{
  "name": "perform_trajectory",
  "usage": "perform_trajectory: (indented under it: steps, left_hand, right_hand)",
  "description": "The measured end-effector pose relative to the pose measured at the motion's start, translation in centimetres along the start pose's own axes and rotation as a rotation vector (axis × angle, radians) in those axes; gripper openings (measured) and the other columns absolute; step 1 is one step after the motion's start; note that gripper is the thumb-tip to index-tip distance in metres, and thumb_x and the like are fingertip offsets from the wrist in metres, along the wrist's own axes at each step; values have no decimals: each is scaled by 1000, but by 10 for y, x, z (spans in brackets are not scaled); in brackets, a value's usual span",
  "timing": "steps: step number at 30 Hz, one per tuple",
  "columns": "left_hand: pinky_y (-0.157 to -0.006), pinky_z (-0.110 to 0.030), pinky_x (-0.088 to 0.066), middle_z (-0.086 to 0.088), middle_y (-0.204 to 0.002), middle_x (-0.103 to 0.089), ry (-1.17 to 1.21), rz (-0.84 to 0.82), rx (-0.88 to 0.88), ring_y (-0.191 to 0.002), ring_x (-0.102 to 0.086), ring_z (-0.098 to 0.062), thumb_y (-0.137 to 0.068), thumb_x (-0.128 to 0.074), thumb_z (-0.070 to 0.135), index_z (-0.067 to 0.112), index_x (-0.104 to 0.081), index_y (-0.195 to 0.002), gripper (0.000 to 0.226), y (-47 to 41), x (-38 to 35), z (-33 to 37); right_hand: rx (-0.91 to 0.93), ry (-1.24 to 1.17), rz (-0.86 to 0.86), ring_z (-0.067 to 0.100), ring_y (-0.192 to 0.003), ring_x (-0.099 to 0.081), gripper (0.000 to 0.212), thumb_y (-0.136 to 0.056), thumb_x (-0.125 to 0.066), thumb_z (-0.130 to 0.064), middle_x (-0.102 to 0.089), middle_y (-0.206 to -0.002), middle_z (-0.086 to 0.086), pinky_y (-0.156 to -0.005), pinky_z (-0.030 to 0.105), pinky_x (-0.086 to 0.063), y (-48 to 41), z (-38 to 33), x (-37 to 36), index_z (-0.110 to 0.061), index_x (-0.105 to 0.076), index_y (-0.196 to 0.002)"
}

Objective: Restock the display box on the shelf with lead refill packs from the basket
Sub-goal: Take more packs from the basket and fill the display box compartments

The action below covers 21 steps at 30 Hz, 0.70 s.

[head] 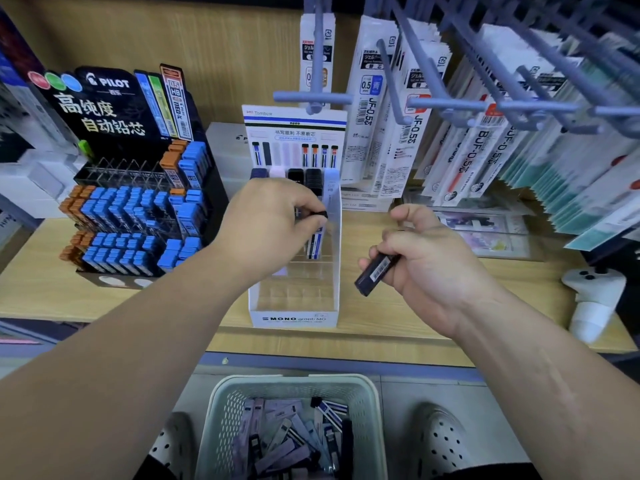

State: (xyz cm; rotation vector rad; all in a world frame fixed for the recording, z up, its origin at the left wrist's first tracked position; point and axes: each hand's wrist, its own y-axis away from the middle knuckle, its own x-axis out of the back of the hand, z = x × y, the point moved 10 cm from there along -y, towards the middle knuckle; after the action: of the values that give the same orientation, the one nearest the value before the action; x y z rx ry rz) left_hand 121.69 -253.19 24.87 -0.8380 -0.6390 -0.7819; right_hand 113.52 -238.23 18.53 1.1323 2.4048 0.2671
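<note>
Left grip (273, 221) pinching black-capped pack (320, 215) over white card display box (294, 318), right grip (429, 261) curled round dark rectangular pack (375, 273)

I see the wooden shelf (398, 306): Tombow display box (294, 318) at centre; Pilot lead stand (104, 109) at nine o'clock.

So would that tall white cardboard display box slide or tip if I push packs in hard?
Probably slides: the white cardboard display box looks light, its front rows mostly empty, on the smooth wooden shelf. It might tip backward, since its tall header card and the few packs sit at the rear.
</note>
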Motion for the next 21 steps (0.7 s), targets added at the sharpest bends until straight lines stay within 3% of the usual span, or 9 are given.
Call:
perform_trajectory:
  steps: [3, 7, 13, 15, 17, 19, 21]
  left_hand:
    - [-69, -40, -56, 6, -84, -69, -95, -33, -95, -79, -65, -16, -79, -80, 20, 19, -78, -84, 6, 1, -6, 6]
    - [-56, -38, -54, 0, -80, -65, -233, -21, -159, -70, -65, -25, -75, -83, 18, 15, -76, -77, 7, 4, -9, 9]
    - [-56, -38, -53, 2, -81, -65, -297, 49, -159, -73, -64, -23, -80, -77, 28, 19, -72, -84, 11, 6, -1, 9]
    - [-60, -33, -52, 7, -76, -65, -178, 57, -100, -70, -62, -14, -86, -70, 29, 21, -72, -84, 9, 8, 6, 13]
    - [-61, -24, -49, 6, -70, -68, 145, -52, 90, -61, -59, -2, -92, -66, 24, 21, -73, -85, 10, 9, 0, 8]
    - [-53, -22, -46, 2, -70, -71, 460, -252, 324, -49, -56, -7, -95, -61, 20, 19, -72, -88, 13, 19, -21, 4]
    - [-46, -21, -41, 3, -67, -70, 569, -383, 446, -45, -51, -15, -97, -58, 20, 17, -71, -89, 15, 29, -34, 1]
  right_hand:
    - [0, -27, -69, 23, -65, -63, 37, -90, -55, 17, -52, -80, 12, -69, 38, -61, 1, 0, -2, -9, -48, -115]
    - [20, 39, -60, 26, -74, -72, 37, -80, -71, 8, -68, -78, 10, -65, 32, -60, 2, -4, 1, -6, -60, -112]
    - [42, 210, 19, 14, -77, -67, 29, -82, -76, -3, -76, -101, 19, -59, 23, -50, 0, -5, 9, -16, -71, -108]
    - [69, 127, -3, 17, -82, -68, 27, -86, -70, 3, -74, -104, 23, -61, 22, -53, 0, -8, 5, -10, -69, -110]
    - [112, 44, -42, 22, -90, -71, 27, -91, -59, 9, -74, -104, 22, -65, 24, -56, 0, -14, -2, -7, -66, -110]
    - [153, 8, -83, 24, -94, -71, 29, -93, -51, 12, -75, -105, 19, -67, 24, -56, 1, -18, -9, -7, -64, -111]
    - [180, -1, -118, 24, -96, -71, 31, -94, -47, 12, -75, -105, 17, -68, 24, -55, 1, -20, -15, -7, -63, -113]
